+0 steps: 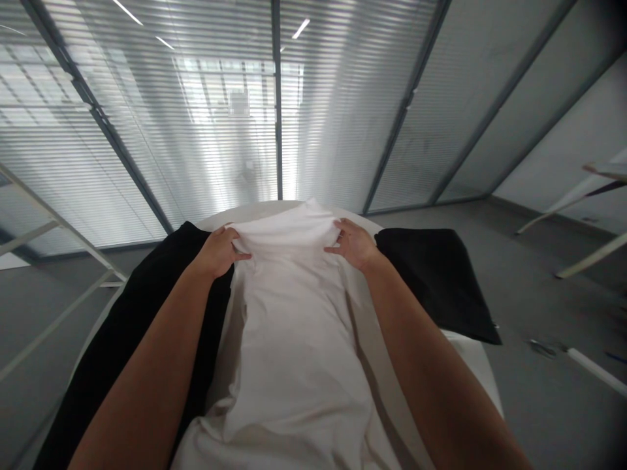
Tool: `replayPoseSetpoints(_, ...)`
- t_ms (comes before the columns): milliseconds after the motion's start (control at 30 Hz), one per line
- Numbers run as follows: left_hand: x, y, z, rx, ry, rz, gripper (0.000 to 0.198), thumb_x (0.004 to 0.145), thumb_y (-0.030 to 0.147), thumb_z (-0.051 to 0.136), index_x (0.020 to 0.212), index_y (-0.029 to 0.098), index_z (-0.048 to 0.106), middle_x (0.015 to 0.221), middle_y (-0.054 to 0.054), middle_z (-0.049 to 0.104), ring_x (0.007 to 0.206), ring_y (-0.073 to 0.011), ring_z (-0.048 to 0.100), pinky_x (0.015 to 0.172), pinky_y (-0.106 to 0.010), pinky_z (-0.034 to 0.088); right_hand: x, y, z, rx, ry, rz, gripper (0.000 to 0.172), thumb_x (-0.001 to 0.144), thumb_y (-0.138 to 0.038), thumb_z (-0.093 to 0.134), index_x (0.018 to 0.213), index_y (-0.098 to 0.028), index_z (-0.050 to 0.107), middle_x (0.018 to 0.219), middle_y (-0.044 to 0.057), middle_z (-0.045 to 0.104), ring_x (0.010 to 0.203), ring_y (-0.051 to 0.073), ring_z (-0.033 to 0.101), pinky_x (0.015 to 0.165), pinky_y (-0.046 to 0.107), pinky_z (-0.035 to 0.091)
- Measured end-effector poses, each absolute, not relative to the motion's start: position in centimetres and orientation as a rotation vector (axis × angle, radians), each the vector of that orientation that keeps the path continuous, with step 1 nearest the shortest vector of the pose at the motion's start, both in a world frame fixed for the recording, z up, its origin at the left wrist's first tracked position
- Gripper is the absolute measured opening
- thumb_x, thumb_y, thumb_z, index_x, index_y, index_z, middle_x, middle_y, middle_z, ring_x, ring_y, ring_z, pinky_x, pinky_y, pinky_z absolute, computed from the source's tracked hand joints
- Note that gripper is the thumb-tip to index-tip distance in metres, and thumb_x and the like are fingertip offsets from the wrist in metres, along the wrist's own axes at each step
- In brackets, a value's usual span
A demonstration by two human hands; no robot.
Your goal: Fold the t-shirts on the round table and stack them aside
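A white garment (298, 333) lies lengthwise down the middle of a white round-edged table, its near part bunched in soft creases. My left hand (218, 251) pinches the left corner of its far end between thumb and fingers. At the opposite corner my right hand (353, 245) grips the cloth the same way. Between both hands the far end is stretched fairly taut and folded over in a band. Which part of the garment this is I cannot tell. The fingertips are partly hidden by the fabric.
Black cloth (147, 294) lies along the table's left side, beneath my left forearm. A folded black item (435, 281) rests at the right, overhanging the table edge (477, 359). A white metal frame (59, 215) stands at left. Blinds behind glass (220, 130) rise beyond the table.
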State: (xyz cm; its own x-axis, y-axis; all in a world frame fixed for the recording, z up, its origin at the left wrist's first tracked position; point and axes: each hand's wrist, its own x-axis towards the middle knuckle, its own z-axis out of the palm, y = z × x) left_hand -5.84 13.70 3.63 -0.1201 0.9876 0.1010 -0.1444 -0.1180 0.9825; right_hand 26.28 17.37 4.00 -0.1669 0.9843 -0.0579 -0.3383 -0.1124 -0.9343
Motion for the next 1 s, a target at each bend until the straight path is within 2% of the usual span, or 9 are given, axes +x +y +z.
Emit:
replayPoseSetpoints(133, -5.4, 13.4, 3.7, 1.170, 1.055, 1.473, 0.030, 0.055, 0.021, 0.079, 0.073, 0.020, 0.055, 0.077, 0.001, 0.057, 0.076, -0.0172, 0.060, 0.073, -0.035, 0.058, 26.5, 17.5, 3.5, -0.837, -1.044, 1.505, 0.029, 0.065, -0.033, 0.072, 0.082, -0.026, 0.050, 0.079, -0.004, 0.054, 0.073, 0.016, 0.053, 0.068, 0.038, 0.054)
replayPoseSetpoints(267, -5.2, 12.8, 3.9, 1.139, 0.950, 1.475, 0.031, 0.054, 0.017, 0.073, 0.076, 0.019, 0.052, 0.075, 0.003, 0.059, 0.068, -0.0147, 0.060, 0.068, -0.038, 0.058, 26.7, 17.6, 3.1, -0.764, -1.077, 1.466, 0.027, 0.062, -0.024, 0.072, 0.082, -0.024, 0.054, 0.080, -0.004, 0.056, 0.073, 0.015, 0.054, 0.066, 0.036, 0.053)
replayPoseSetpoints(367, -5.0, 12.7, 4.0, 1.095, 0.911, 1.503, 0.032, 0.049, 0.009, 0.070, 0.070, 0.017, 0.049, 0.082, 0.001, 0.064, 0.069, -0.0136, 0.062, 0.063, -0.031, 0.056, 26.7, 17.7, 2.6, -0.744, -1.112, 1.425, 0.025, 0.056, -0.016, 0.071, 0.074, -0.022, 0.054, 0.072, -0.005, 0.054, 0.073, 0.015, 0.054, 0.069, 0.036, 0.052)
replayPoseSetpoints(467, -4.7, 12.7, 4.1, 1.091, 0.904, 1.554, 0.033, 0.044, 0.004, 0.069, 0.066, 0.017, 0.048, 0.076, 0.001, 0.064, 0.069, -0.0124, 0.061, 0.063, -0.025, 0.052, 26.5, 17.7, 2.3, -0.702, -1.104, 1.378, 0.023, 0.053, -0.013, 0.068, 0.065, -0.021, 0.050, 0.066, -0.005, 0.052, 0.071, 0.015, 0.053, 0.071, 0.034, 0.051)
replayPoseSetpoints(667, -4.2, 12.7, 4.1, 1.263, 0.951, 1.651, 0.029, 0.048, 0.009, 0.073, 0.074, 0.019, 0.063, 0.070, 0.003, 0.058, 0.078, -0.0144, 0.061, 0.074, -0.026, 0.049, 26.2, 17.2, 2.6, -0.673, -1.123, 1.328, 0.025, 0.051, -0.013, 0.066, 0.060, -0.021, 0.044, 0.062, -0.006, 0.050, 0.067, 0.013, 0.050, 0.069, 0.029, 0.046)
replayPoseSetpoints(833, -5.0, 12.4, 4.0, 1.686, 1.407, 1.443, 0.037, 0.060, 0.017, 0.066, 0.096, 0.021, 0.075, 0.077, 0.001, 0.062, 0.075, -0.0154, 0.058, 0.081, -0.029, 0.047, 26.2, 16.9, 2.4, -0.764, -1.221, 1.219, 0.031, 0.056, -0.022, 0.066, 0.059, -0.022, 0.035, 0.061, -0.006, 0.044, 0.064, 0.013, 0.048, 0.066, 0.028, 0.043)
replayPoseSetpoints(1000, -5.6, 12.6, 3.2, 1.875, 1.523, 1.201, 0.018, 0.059, 0.017, 0.061, 0.072, 0.019, 0.074, 0.077, -0.003, 0.067, 0.074, -0.0181, 0.060, 0.079, -0.030, 0.047, 25.8, 16.7, 1.8, -0.750, -1.245, 1.244, 0.027, 0.054, -0.018, 0.061, 0.054, -0.021, 0.034, 0.055, -0.005, 0.041, 0.067, 0.015, 0.052, 0.066, 0.028, 0.042)
